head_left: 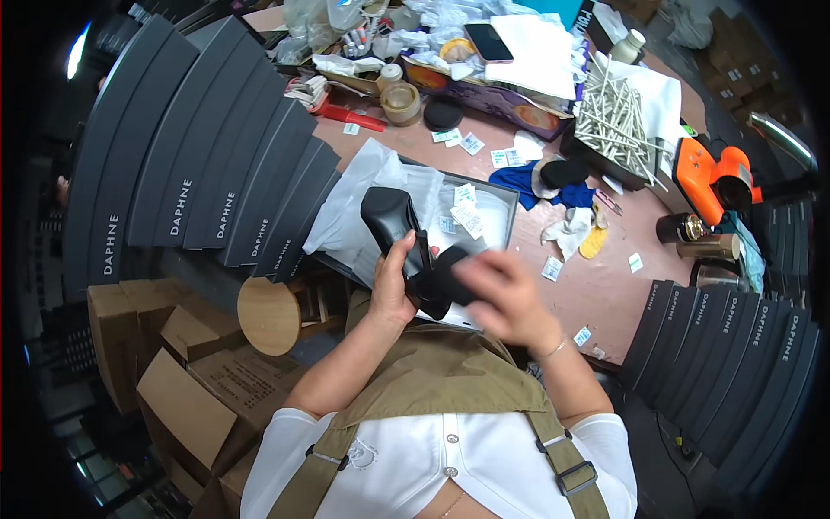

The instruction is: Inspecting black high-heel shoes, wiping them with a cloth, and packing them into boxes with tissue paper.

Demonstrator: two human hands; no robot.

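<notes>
The left hand [393, 285] has its grip wrapped around a black high-heeled shoe [399, 227], held above the open shoe box [506, 201] lined with white tissue paper [363, 195]. The right hand [506, 294], blurred, pinches a black sponge pad [451, 270] against the shoe's heel end. Around them, the pinkish surface [605, 285] carries small white packets [552, 268], a blue cloth [519, 180] and an orange tool [713, 173].
</notes>
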